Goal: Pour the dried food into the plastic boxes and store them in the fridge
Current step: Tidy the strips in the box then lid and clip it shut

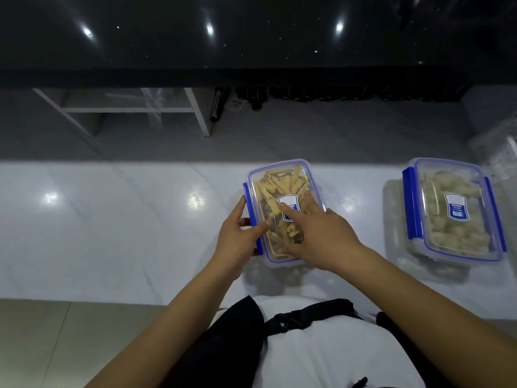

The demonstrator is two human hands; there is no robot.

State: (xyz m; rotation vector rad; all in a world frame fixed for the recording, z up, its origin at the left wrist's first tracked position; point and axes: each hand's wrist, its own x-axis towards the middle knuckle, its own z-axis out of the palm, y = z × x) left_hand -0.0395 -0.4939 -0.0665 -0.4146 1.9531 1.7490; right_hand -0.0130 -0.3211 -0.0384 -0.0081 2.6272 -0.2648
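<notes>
A clear plastic box (279,180) with blue clips and a lid on top holds yellow dried sticks. It sits on the white counter (112,225) in front of me. My left hand (237,239) grips the blue clip on its left side, thumb on the lid edge. My right hand (321,236) lies flat on the lid, fingers spread and pressing down. A second lidded box (453,211) with pale dried pieces stands to the right, untouched, its blue clips folded down.
A clear plastic container (500,147) stands at the far right edge of the counter. Beyond the counter lie a grey floor, a white frame (195,110) and a row of dark bottles (335,92) under a black worktop.
</notes>
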